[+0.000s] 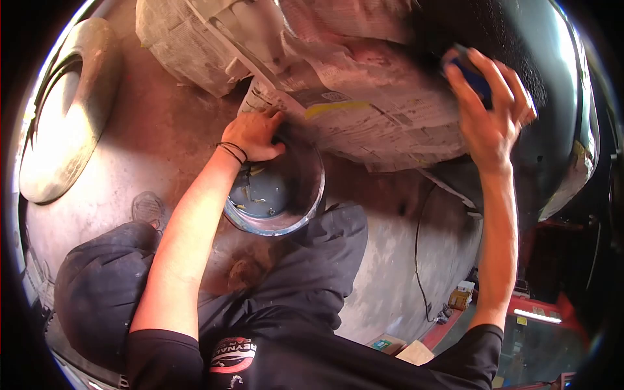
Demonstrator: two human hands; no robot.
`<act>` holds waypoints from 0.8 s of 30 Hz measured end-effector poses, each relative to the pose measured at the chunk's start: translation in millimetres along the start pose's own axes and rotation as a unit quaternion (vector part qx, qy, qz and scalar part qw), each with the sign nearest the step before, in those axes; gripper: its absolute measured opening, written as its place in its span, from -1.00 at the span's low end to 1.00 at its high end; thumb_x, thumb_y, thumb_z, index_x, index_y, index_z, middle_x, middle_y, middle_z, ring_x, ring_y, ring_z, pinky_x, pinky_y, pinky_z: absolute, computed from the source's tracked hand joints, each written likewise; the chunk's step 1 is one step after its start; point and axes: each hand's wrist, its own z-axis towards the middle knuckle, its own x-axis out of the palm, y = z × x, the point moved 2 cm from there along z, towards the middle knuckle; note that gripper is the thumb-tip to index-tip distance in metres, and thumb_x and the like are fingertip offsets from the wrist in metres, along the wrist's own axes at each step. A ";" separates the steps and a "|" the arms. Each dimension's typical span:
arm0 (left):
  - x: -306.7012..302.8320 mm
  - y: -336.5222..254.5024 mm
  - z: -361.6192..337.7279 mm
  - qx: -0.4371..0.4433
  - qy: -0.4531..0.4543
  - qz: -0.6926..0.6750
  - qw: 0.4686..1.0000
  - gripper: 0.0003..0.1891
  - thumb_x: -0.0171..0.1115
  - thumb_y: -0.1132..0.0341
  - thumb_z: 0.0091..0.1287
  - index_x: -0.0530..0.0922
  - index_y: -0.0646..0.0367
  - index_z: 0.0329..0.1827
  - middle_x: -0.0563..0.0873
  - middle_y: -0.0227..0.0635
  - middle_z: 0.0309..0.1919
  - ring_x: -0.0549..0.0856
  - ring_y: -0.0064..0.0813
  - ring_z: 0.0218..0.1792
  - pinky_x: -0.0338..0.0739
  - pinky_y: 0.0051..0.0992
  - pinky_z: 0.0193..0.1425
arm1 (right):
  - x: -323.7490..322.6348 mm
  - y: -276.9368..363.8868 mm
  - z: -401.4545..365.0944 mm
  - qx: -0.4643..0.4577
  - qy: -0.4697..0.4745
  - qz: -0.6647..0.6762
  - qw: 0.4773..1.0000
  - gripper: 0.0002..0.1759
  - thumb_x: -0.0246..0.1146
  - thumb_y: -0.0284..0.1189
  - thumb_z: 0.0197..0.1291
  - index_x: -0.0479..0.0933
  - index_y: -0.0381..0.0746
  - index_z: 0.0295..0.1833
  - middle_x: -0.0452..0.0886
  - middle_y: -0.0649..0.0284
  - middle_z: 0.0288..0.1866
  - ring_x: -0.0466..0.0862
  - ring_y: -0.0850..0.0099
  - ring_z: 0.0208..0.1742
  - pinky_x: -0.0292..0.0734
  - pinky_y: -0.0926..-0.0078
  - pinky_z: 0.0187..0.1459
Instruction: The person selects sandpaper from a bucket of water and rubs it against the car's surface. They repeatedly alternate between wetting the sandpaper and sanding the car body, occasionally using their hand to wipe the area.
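My right hand [497, 110] is closed around a blue block [473, 81], which looks like a sanding block. It is against the dark car body panel [513, 39], beside the newspaper masking [383, 123]. My left hand [257, 134] grips the rim of a round bucket [276, 229], with the thumb on the inner side and the fingers over the far edge. Dark, bluish water [265, 194] with small floating bits lies in the bucket. The fingertips of my left hand are partly hidden near the paper.
A tyre [65, 110] lies on the concrete floor at the left. More paper-covered bodywork [182, 45] stands at the top. A dark cable [418, 260] runs across the floor. Small boxes [461, 296] and a red-framed glass surface [539, 338] are at lower right.
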 end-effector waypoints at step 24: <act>8.4 7.5 1.2 0.038 -0.035 -0.009 0.999 -0.20 0.47 -0.08 0.22 0.62 0.28 0.45 0.78 0.06 0.37 0.80 0.12 0.31 0.73 0.00 0.38 | 13.2 15.4 6.0 -0.016 -0.012 -0.046 0.999 -0.52 0.57 -0.33 0.20 0.88 0.41 0.21 0.76 0.73 0.48 0.61 0.47 0.53 0.25 0.36 0.47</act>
